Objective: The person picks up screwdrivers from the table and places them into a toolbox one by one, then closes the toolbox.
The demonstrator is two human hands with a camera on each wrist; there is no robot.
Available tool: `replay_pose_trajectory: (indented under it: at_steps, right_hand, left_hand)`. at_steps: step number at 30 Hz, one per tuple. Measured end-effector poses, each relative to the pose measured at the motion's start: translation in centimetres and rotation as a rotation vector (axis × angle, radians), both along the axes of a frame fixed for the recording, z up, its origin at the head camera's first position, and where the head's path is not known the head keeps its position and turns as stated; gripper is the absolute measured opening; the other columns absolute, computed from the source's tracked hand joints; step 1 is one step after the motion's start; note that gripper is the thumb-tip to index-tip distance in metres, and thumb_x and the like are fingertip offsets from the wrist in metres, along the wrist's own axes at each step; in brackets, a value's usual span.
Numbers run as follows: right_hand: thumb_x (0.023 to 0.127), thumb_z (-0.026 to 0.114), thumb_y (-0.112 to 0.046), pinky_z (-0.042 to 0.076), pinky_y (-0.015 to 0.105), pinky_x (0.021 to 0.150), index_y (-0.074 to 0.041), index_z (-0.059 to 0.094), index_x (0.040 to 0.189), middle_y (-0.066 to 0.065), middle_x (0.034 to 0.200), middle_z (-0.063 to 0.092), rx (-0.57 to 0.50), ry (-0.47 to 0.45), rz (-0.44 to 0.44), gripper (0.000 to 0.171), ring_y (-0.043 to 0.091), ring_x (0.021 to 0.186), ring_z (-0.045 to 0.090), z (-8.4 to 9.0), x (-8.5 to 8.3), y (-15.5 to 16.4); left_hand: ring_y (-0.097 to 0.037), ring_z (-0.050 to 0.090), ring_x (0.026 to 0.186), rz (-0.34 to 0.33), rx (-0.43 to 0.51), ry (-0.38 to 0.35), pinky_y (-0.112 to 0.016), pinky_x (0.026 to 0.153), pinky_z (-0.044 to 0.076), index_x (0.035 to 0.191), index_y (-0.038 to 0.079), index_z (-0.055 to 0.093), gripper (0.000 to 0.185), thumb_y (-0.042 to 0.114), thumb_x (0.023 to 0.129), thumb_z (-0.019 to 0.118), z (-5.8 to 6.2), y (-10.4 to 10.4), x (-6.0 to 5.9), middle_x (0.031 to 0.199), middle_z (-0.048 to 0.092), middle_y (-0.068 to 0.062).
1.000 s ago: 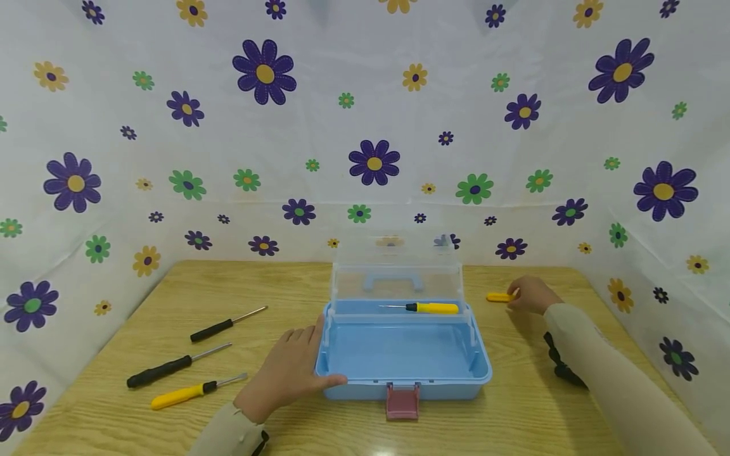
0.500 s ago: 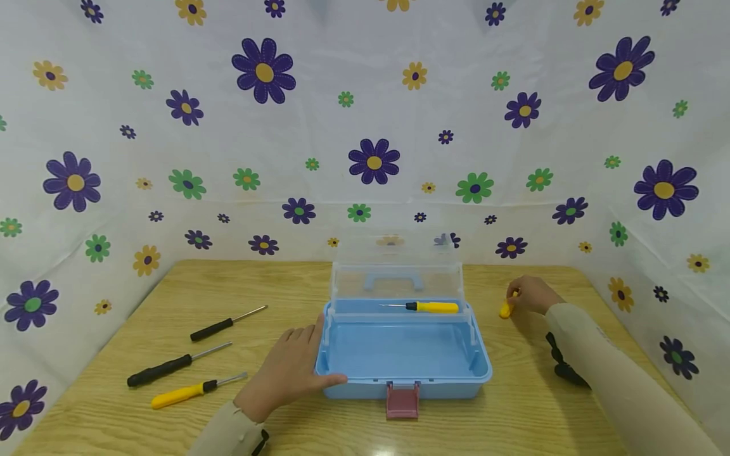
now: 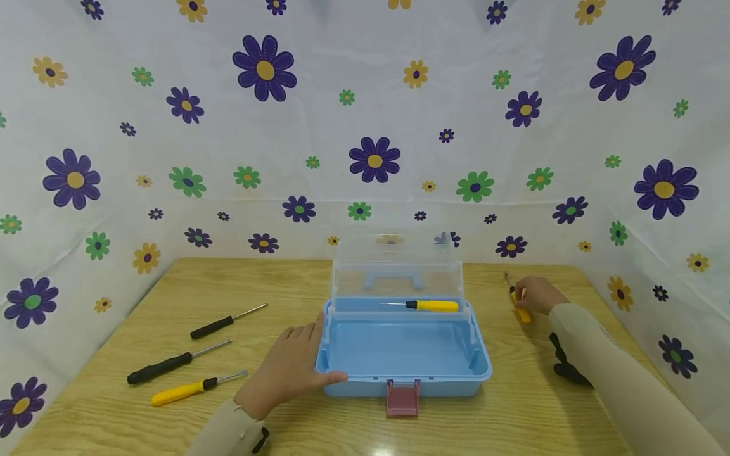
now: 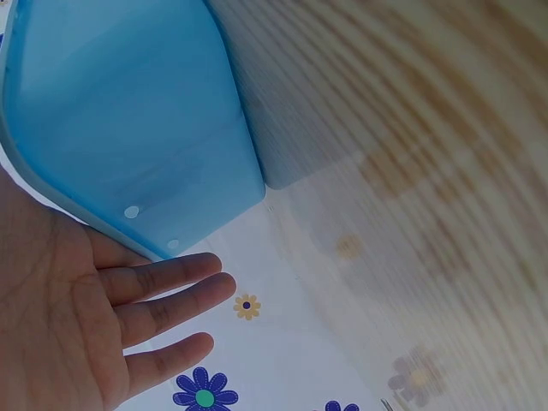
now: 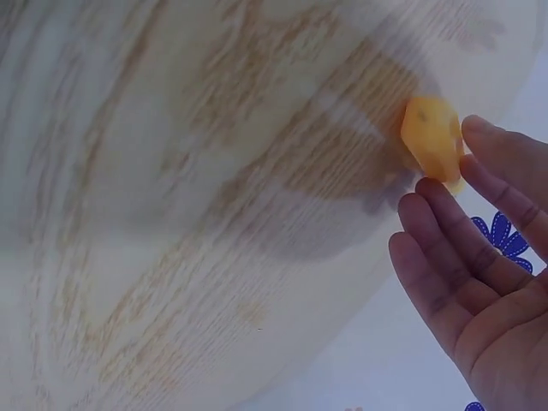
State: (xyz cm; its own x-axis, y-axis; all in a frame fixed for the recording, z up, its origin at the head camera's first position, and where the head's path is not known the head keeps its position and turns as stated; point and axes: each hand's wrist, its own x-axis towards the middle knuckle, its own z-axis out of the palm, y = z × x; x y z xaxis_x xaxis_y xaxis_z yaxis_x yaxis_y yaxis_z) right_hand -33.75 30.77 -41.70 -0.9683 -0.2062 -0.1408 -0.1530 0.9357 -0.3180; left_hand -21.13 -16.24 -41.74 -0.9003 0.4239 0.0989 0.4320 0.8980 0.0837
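Note:
An open blue toolbox point(image 3: 342, 380) with a clear raised lid point(image 3: 396, 263) stands mid-table; one yellow-handled screwdriver point(image 3: 430, 306) lies in it. My left hand point(image 3: 296, 361) rests flat against the box's front left corner, fingers straight; the left wrist view shows this hand point(image 4: 171, 308) beside the blue wall point(image 4: 128, 111). To the right of the box my right hand point(image 3: 523, 297) holds a second yellow screwdriver point(image 3: 520, 311) at its fingertips, shaft pointing away from me. The right wrist view shows its yellow handle point(image 5: 432, 137) at the fingertips point(image 5: 437, 210), just above the wood.
Three screwdrivers lie on the left of the wooden table point(image 3: 228, 285): two black ones point(image 3: 225, 322) point(image 3: 171, 364) and a yellow one point(image 3: 188, 389). A red latch point(image 3: 402, 399) hangs at the box front. Flowered sheets wall in the table on three sides.
My right hand has picked up the yellow screwdriver and swung it round, from lying sideways to pointing away from me. The left hand and the box have stayed still.

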Motion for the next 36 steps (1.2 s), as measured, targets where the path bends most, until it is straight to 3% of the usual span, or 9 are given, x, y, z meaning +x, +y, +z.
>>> replay_pose_trajectory:
  at_steps: [10,20,24,36]
  right_hand:
    - [0.079,0.067,0.001,0.049,0.036,0.067,0.001,0.058,0.080,0.018,0.084,0.061,-0.034,0.039,0.034,0.009,0.026,0.074,0.054,0.3,0.8,0.8]
    - [0.076,0.074,-0.010,0.050,0.036,0.068,0.009,0.058,0.088,0.023,0.088,0.061,-0.040,-0.020,-0.086,0.028,0.025,0.074,0.055,0.1,0.9,1.4]
    - [0.076,0.075,-0.014,0.051,0.035,0.067,0.013,0.062,0.092,0.022,0.087,0.062,-0.011,-0.055,-0.093,0.034,0.024,0.074,0.055,0.1,0.8,1.8]
    - [0.076,0.074,-0.011,0.048,0.029,0.063,0.009,0.066,0.085,0.015,0.078,0.063,-0.024,-0.039,-0.093,0.023,0.019,0.068,0.052,-0.2,0.8,2.3]
  left_hand:
    - [-0.038,0.052,0.120,0.000,-0.002,0.007,-0.053,0.101,0.040,0.146,-0.005,0.022,0.115,0.078,0.073,0.051,0.0,0.0,-0.1,0.134,0.051,-0.023]
    - [-0.037,0.053,0.120,0.003,0.004,-0.003,-0.054,0.101,0.040,0.146,-0.005,0.023,0.116,0.079,0.072,0.051,0.1,0.0,0.0,0.134,0.052,-0.022]
    - [-0.038,0.053,0.120,0.005,0.008,-0.002,-0.053,0.101,0.040,0.146,-0.005,0.023,0.115,0.078,0.072,0.052,0.0,0.0,0.0,0.134,0.052,-0.022]
    - [-0.037,0.053,0.119,0.000,0.012,-0.001,-0.052,0.101,0.041,0.146,-0.006,0.024,0.115,0.078,0.072,0.053,0.1,0.0,0.1,0.133,0.052,-0.022]
